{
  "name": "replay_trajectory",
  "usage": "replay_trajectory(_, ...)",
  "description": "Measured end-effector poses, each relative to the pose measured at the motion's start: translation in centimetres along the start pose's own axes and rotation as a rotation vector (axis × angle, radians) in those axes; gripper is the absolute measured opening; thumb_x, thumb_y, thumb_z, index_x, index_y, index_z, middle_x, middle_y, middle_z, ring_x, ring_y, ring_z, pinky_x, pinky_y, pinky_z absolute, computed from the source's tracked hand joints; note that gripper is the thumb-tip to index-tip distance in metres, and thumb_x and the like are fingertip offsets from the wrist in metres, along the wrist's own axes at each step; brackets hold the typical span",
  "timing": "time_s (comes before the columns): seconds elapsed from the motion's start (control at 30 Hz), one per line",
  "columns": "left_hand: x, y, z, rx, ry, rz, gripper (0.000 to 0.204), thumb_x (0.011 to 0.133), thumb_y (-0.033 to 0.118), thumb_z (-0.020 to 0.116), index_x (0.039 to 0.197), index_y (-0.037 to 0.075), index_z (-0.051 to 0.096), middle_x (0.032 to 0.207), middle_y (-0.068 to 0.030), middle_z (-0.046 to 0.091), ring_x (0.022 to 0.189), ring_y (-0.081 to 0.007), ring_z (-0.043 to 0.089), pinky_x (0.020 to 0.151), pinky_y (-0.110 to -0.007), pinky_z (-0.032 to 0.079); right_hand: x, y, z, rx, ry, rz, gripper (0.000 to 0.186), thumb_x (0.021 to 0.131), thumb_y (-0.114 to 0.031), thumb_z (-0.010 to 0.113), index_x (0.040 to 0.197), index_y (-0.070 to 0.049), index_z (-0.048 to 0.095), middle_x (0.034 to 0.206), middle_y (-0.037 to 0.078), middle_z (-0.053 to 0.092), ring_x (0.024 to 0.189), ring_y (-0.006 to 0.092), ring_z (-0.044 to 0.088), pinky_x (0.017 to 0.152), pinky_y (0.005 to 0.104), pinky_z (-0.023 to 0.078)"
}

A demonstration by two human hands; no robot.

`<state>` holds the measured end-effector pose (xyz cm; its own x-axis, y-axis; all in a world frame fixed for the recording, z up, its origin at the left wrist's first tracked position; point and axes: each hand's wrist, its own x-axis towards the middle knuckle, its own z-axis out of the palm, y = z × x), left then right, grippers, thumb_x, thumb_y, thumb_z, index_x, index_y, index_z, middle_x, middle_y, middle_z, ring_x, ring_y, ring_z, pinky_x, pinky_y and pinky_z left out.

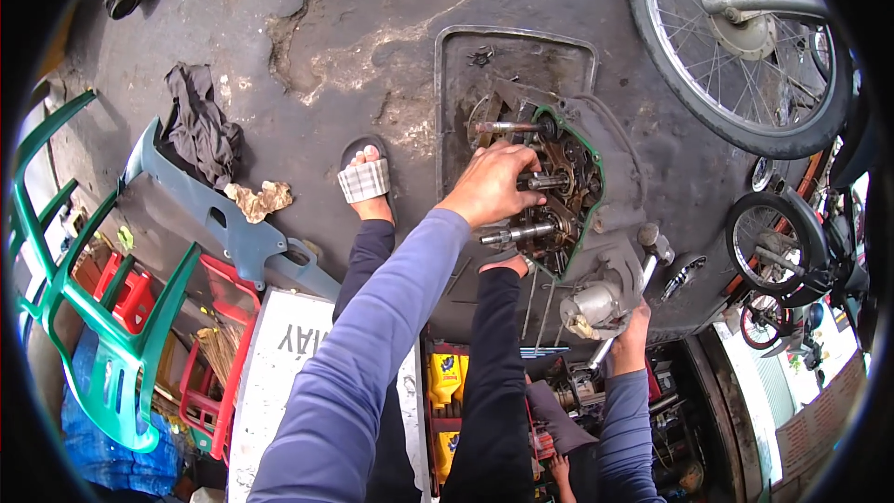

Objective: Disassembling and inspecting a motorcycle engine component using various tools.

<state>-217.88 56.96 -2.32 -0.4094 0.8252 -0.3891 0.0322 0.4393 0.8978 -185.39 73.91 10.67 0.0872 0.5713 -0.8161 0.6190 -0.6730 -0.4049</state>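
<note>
An opened engine crankcase (619, 168) with a green gasket edge lies on the floor, partly over a dark tray (517, 33). Several gears and metal shafts show inside it. My left hand (494, 183) is closed around the middle gear shaft (547, 183), thumb and fingers on its end. Above that hand a longer shaft (507, 127) sticks out, and below it a splined shaft (520, 232). My right hand (630, 340) grips the shiny handle of a hammer (655, 244), beside the silver cylinder part (596, 309). The hammer head stands up next to the casing.
A spoked wheel (643, 47) stands at the upper right, with motorcycles (778, 247) beyond. My sandalled foot (365, 177) is left of the tray. Blue-grey fairing (209, 210), dark cloth (197, 116) and green chair (102, 307) lie left. Another person's hand (560, 468) shows below.
</note>
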Motion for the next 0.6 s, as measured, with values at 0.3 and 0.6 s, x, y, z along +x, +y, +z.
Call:
replay_trajectory(0.3, -0.5, 7.4, -0.6, 0.183, 0.500, -0.169, 0.058, 0.076, 0.036, 0.081, 0.119, 0.005, 0.061, 0.137, -0.0157, 0.051, 0.133, -0.0337, 0.040, 0.106, -0.049, 0.033, -0.8, 0.9, 1.0, 0.131, 0.137, -0.052, 0.024, 0.095, -0.018, 0.057, 0.113, -0.002, 0.058, 0.089, 0.006, 0.065, 0.069, 0.0136, 0.064, 0.055, 0.0264, 0.051)
replay_trajectory(0.6, 4.5, 8.7, -3.8, 0.245, -0.088, -0.399, 0.062, 0.073, 0.051, 0.079, 0.114, 0.006, 0.071, 0.129, -0.0124, 0.062, 0.128, -0.0342, 0.046, 0.101, -0.061, 0.030, -0.1, 1.2, 1.3, 0.205, 0.084, -0.052, 0.031, 0.097, -0.018, 0.054, 0.122, 0.000, 0.053, 0.104, 0.011, 0.064, 0.088, 0.0208, 0.066, 0.073, 0.0333, 0.055)
